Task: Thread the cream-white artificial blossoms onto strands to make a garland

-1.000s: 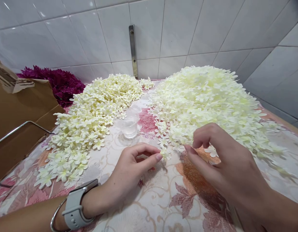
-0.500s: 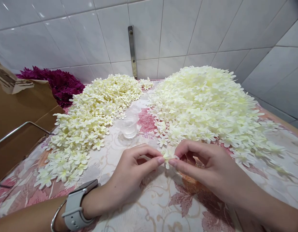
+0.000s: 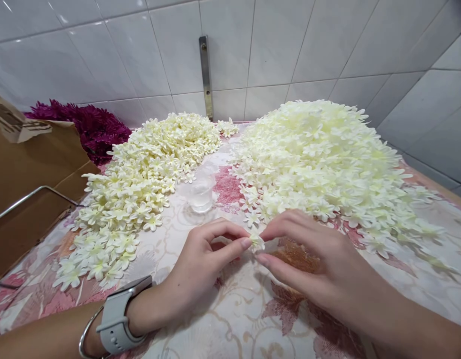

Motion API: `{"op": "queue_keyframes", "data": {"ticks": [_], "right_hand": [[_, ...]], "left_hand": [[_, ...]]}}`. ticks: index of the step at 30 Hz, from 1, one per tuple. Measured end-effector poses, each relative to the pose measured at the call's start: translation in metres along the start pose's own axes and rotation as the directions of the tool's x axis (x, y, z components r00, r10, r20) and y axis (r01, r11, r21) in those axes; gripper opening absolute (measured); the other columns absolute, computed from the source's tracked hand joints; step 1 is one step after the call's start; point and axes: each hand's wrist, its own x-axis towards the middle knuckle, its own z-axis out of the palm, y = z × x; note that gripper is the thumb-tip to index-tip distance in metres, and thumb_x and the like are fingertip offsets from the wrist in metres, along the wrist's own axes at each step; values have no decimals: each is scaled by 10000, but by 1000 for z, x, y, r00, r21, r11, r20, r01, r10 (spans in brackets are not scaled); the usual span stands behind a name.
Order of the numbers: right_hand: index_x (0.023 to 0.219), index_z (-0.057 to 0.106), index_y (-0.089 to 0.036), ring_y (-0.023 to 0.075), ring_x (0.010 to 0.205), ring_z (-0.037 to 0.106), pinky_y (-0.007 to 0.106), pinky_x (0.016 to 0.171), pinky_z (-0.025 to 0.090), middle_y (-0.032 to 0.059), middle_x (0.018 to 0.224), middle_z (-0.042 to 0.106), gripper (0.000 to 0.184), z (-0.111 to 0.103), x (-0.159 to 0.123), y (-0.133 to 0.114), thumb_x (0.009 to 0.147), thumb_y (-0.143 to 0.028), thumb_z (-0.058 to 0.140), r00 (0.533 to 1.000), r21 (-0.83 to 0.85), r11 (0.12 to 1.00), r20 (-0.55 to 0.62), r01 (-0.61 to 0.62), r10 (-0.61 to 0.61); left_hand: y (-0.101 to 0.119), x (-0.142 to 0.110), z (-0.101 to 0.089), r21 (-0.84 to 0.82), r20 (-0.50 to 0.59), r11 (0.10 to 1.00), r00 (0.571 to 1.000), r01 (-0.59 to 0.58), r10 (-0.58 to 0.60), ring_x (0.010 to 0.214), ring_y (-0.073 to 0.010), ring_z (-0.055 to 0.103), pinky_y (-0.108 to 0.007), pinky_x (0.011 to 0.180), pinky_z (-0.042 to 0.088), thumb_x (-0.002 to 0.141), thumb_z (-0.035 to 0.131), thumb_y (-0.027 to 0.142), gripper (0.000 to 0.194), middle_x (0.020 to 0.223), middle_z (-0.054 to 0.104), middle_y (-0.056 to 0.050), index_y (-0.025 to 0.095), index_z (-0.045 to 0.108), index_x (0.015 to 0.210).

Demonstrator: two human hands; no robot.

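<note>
With the view read as a clock face, the step in hand appears to be the handling of one white flower [image 3: 256,243] between two bare hands, just off centre towards five o'clock. The left hand [image 3: 198,271], at seven o'clock, pinches the flower's near-left edge between thumb and forefinger. The right hand [image 3: 328,269], at four o'clock, has its thumb and forefinger parted in a narrow gap at the flower's other side; whether a fingertip touches a petal cannot be told. From this hold, the next move would seem to call for a steady left pinch and a light, exact closing of the right fingertips. The flower is small and creamy white with a faint yellow-green tint, its petals spread and a little blurred, their count unclear; it looks thin and likely bends easily. Similar blooms lie on the tabletop [image 3: 200,331] in a cream flower pile [image 3: 140,174] at nine o'clock and a paler flower pile [image 3: 320,154] at three. Between them, at eight o'clock near the centre, stands a clear cup [image 3: 201,199], while purple flowers [image 3: 88,127] lie far out towards ten.
</note>
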Motion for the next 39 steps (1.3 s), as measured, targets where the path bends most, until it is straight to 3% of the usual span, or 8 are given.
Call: {"op": "queue_keyframes", "data": {"ticks": [5, 10, 16, 22, 25, 28, 32, 39], "right_hand": [[734, 581, -209, 152, 732, 559, 273, 631, 434, 20, 755, 603, 139, 1, -1, -4, 839, -166, 500, 997, 145, 987, 45, -69, 63], [664, 549, -209, 145, 665, 542, 275, 594, 416, 1, 682, 579, 164, -3, 2, -3, 825, -179, 531, 993, 150, 982, 50, -111, 104], [752, 572, -198, 152, 716, 542, 279, 615, 434, 30, 747, 583, 155, 0, 0, -3, 836, -121, 466, 999, 99, 994, 18, 35, -37], [802, 564, -194, 150, 702, 542, 281, 609, 436, 25, 772, 583, 10, 3, -2, -6, 803, -198, 555, 1000, 60, 998, -19, 24, -23], [776, 568, -195, 146, 687, 543, 270, 588, 434, 21, 730, 588, 68, 3, -2, -7, 820, -176, 521, 999, 61, 997, -26, 41, -39], [767, 585, -197, 145, 692, 553, 268, 595, 439, 28, 727, 616, 150, 2, -2, -8, 836, -133, 469, 997, 91, 993, -26, 70, -68], [706, 595, -207, 146, 675, 571, 269, 592, 443, 23, 713, 636, 173, 2, -1, -6, 839, -177, 488, 997, 202, 976, 20, -78, 76], [683, 595, -208, 137, 605, 549, 241, 485, 399, 2, 664, 608, 133, 3, -3, -3, 789, -287, 582, 948, 391, 864, 112, -318, 298]], "left_hand": [[2, 0, 0, 56, 21, 998, 999, -34, 33, 659, -113, 544, -202, 601, 411, 738, 655, 215, 74, 679, 627, 5, 166, 675, 686], [3, 0, 0, 72, 10, 997, 1000, -13, 12, 612, -100, 514, -195, 553, 389, 748, 640, 220, 95, 639, 590, 12, 159, 655, 677], [0, -3, 2, -29, 41, 999, 999, 28, -27, 653, -110, 542, -198, 569, 409, 734, 667, 285, 115, 696, 613, 4, 174, 652, 759], [-4, -4, 0, 175, 37, 975, 991, -133, 128, 636, -111, 547, -200, 572, 419, 762, 643, 258, 82, 707, 643, -1, 186, 678, 741], [-5, -5, -1, 276, 44, 925, 965, -260, 258, 684, -130, 579, -211, 620, 445, 750, 663, 262, 76, 741, 666, -15, 193, 693, 757], [-6, -5, -1, 254, 28, 937, 970, -240, 241, 690, -136, 597, -216, 619, 463, 761, 652, 274, 90, 756, 675, -19, 192, 690, 767], [-7, -4, 0, 134, 37, 978, 987, -157, 154, 690, -123, 610, -201, 624, 475, 745, 674, 270, 85, 763, 673, 1, 189, 666, 770], [-8, -5, 1, 63, 71, 993, 993, -98, 94, 697, -108, 584, -184, 623, 449, 746, 677, 285, 92, 745, 671, 16, 193, 672, 752]]}}
